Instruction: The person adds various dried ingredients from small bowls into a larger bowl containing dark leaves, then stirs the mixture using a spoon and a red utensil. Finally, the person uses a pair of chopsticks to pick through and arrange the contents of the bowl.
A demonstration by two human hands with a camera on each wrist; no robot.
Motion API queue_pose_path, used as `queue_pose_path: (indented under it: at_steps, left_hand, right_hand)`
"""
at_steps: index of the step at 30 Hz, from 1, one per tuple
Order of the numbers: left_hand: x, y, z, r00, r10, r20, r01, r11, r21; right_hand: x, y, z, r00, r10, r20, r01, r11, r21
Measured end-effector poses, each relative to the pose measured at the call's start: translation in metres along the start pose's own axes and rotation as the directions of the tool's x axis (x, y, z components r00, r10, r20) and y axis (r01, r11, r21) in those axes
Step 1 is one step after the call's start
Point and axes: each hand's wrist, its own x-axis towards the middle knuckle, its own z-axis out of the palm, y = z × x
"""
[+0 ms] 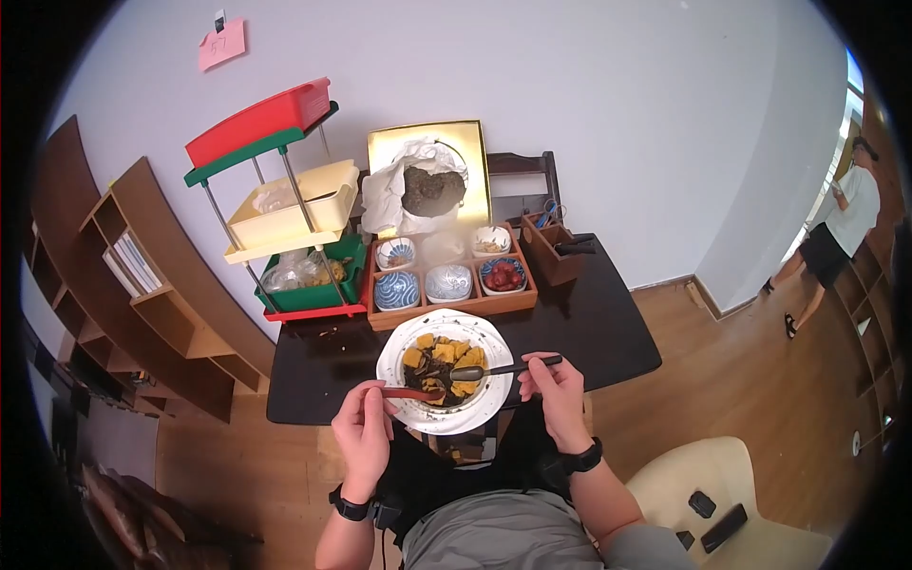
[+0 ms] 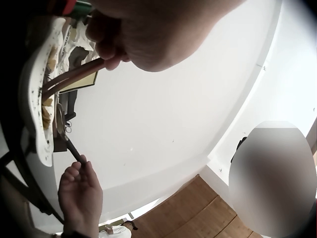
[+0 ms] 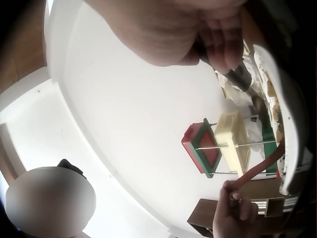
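At the far left stands a wooden bookshelf [image 1: 163,218] with books in it. Next to it, on the left of the dark worktop [image 1: 608,328], rises a tiered rack carrying a red tray [image 1: 256,125] on top, a cream tray [image 1: 294,217] below it and a green tray [image 1: 355,258] at the bottom, with clear plastic bags [image 1: 285,277] lying in the lowest. The left hand [image 1: 364,435] grips a reddish-brown utensil [image 1: 407,392] between thumb and fingers, its tip down in the food near the left side of the plate. That white plate [image 1: 392,353] sits at the near edge of the worktop, in the middle, holding yellow chunks [image 1: 445,351] mixed with dark crumbly bits [image 1: 427,371]. Beyond it, a wooden divided tray [image 1: 456,312] holds small bowls, and red round pieces [image 1: 503,275] fill its near right bowl. Farther back, a gold box [image 1: 384,142] stands behind white crumpled paper [image 1: 382,201] around a dark brown lump [image 1: 434,193]. The right hand [image 1: 558,404] pinches the black handle of a spoon [image 1: 508,369], whose grey head rests among the chunks. Farther right, a wooden caddy [image 1: 549,261] holds scissors [image 1: 552,215]. Near right is a cream chair [image 1: 708,465] with dark objects on its seat; at the far right a person [image 1: 845,218] in a white top stands on the wooden floor
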Motion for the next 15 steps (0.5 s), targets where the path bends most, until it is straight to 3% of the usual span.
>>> queue_pose_path:
  at_steps: [7,10,15]
  left_hand:
    - [-0.005,0.011,-0.007,0.993,0.103,-0.062,-0.091,0.981,0.169]
    - [-0.005,0.004,-0.009,0.979,0.198,-0.037,-0.179,0.940,0.292]
    - [-0.004,0.004,-0.009,0.985,0.174,-0.014,-0.162,0.942,0.293]
  right_hand:
    - [-0.013,-0.009,0.012,0.987,-0.013,0.161,0.062,0.952,-0.301]
    - [-0.017,-0.011,0.019,0.964,-0.172,0.205,0.248,0.862,-0.443]
    - [-0.017,-0.010,0.021,0.962,-0.153,0.225,0.238,0.873,-0.425]
